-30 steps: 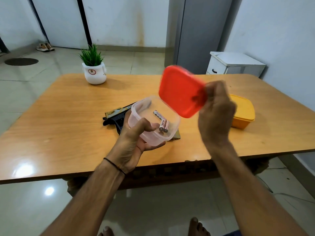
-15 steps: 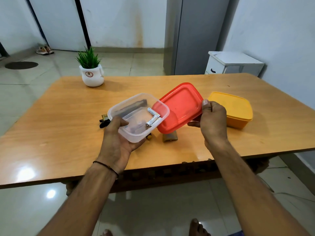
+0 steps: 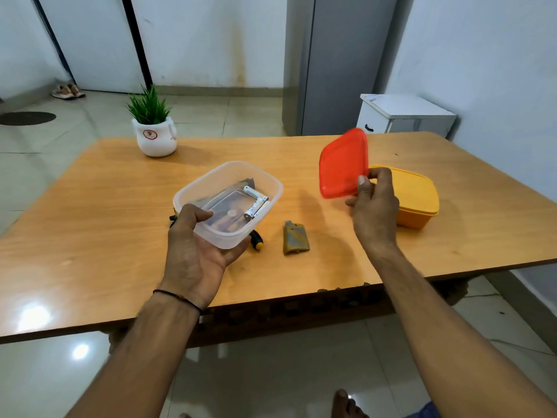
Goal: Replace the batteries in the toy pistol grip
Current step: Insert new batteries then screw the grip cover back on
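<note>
My left hand (image 3: 196, 251) grips a clear plastic box (image 3: 229, 182) by its near corner, held just above the table. Three white batteries (image 3: 256, 203) lie inside it. Under the box lies the toy pistol, mostly hidden and seen only dimly through the plastic. A yellow and black screwdriver handle (image 3: 256, 239) pokes out beneath the box. My right hand (image 3: 373, 212) holds the red lid (image 3: 343, 164) up and off to the right, tilted nearly upright. An olive battery cover (image 3: 295, 242) lies loose on the table between my hands.
A closed yellow box (image 3: 419, 200) stands on the wooden table (image 3: 105, 221) behind my right hand. A potted plant (image 3: 153, 128) stands at the back left. A white cabinet (image 3: 404, 116) is beyond the table's far right.
My right hand has carried the red lid away to the right and tipped it upright. The clear box in my left hand has stayed near the same spot, uncovering the battery cover.
</note>
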